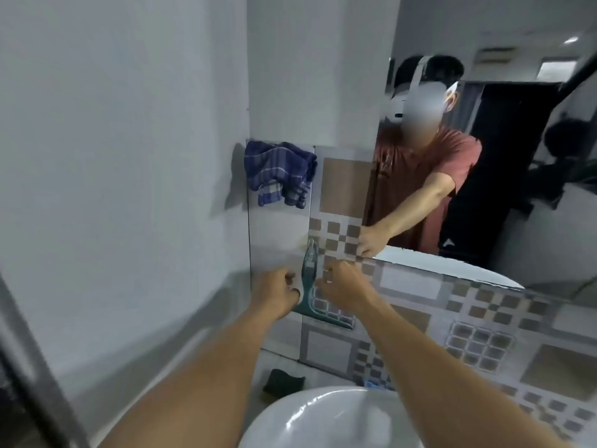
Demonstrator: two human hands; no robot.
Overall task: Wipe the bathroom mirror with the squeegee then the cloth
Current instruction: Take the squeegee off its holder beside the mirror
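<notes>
A green squeegee [310,279] stands upright against the tiled wall, handle up and blade at the bottom, just left of the mirror's [484,156] lower corner. My left hand [278,287] grips the lower handle from the left, fingers curled. My right hand [344,281] is at the handle's right side with bent fingers that touch or nearly touch it. A blue checked cloth [279,173] hangs on the wall above the squeegee, apart from both hands. The mirror reflects a person in a red shirt.
A white basin [323,421] sits directly below my forearms. A dark sponge-like pad [284,381] lies on the ledge behind it. A plain grey wall fills the left side, and patterned tiles [484,334] run under the mirror to the right.
</notes>
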